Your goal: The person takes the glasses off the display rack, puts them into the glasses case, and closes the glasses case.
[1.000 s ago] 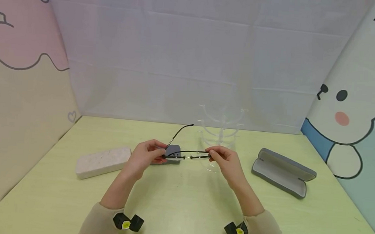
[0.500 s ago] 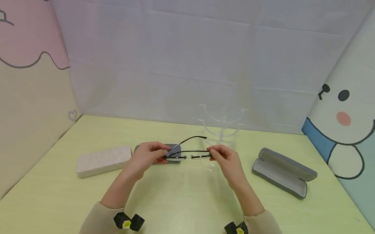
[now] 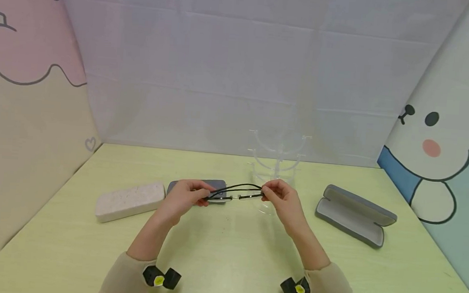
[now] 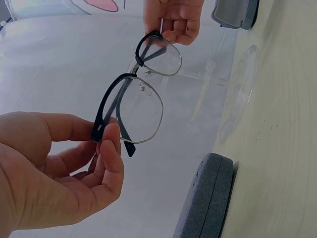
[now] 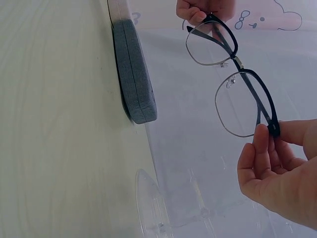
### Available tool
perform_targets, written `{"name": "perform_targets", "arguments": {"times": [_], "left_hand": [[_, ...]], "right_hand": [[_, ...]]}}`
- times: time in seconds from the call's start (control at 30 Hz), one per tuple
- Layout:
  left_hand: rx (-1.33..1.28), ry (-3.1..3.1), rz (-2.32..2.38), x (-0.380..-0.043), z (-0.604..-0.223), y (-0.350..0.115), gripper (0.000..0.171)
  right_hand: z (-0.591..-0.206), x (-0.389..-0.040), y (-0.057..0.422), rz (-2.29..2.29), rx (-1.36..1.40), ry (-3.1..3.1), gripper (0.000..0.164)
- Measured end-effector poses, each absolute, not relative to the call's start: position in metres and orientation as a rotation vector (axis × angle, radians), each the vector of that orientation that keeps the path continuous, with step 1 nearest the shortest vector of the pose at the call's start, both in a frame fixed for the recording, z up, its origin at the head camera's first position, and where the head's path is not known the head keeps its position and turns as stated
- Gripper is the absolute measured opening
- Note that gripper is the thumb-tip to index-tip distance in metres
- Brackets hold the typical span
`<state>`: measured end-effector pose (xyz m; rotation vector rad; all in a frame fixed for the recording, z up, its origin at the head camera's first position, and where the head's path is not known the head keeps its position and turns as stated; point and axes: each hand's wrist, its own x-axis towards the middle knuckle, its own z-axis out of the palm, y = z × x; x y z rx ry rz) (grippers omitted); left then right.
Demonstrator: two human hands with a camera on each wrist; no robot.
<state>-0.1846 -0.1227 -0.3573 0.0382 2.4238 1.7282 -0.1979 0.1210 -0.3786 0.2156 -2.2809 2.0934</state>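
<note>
A pair of glasses (image 3: 236, 197) with a black upper frame and thin metal lower rims is held above the table between both hands. Both temples lie folded in behind the lenses. My left hand (image 3: 186, 195) pinches the left end of the frame between thumb and fingers, seen closely in the left wrist view, where the left lens (image 4: 141, 109) stands just beyond the fingertips. At the opposite end, my right hand (image 3: 281, 199) pinches the corner by the hinge; the right wrist view shows thumb and fingers on that black corner (image 5: 273, 129).
Behind the hands stands a clear acrylic glasses stand (image 3: 277, 167). A closed grey-blue glasses case (image 3: 215, 184) lies partly behind the left hand. Left of it is a closed whitish case (image 3: 130, 202). An open grey case (image 3: 349, 222) rests at the right.
The temple that stuck up and outward has swung down to the right and now lies folded along the frame. Both hands have stayed nearly in place, still holding the glasses.
</note>
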Motion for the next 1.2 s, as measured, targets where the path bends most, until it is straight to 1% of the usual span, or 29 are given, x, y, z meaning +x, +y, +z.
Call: {"name": "perform_targets", "arguments": {"times": [0.23, 0.53, 0.73, 1.2], "left_hand": [[0.051, 2.44, 1.7, -0.184, -0.358, -0.123, 0.02], [0.024, 2.43, 1.712, -0.186, -0.358, -0.125, 0.021], [0.03, 2.416, 1.721, -0.186, -0.358, -0.126, 0.021], [0.056, 2.365, 1.763, -0.186, -0.358, -0.126, 0.02]], "right_hand": [[-0.378, -0.197, 0.121, 2.043, 0.201, -2.315, 0.019], [-0.378, -0.196, 0.128, 2.01, 0.398, -2.383, 0.026], [-0.377, -0.195, 0.131, 2.004, 0.47, -2.398, 0.031], [-0.378, -0.197, 0.133, 2.022, 0.409, -2.401, 0.027]]}}
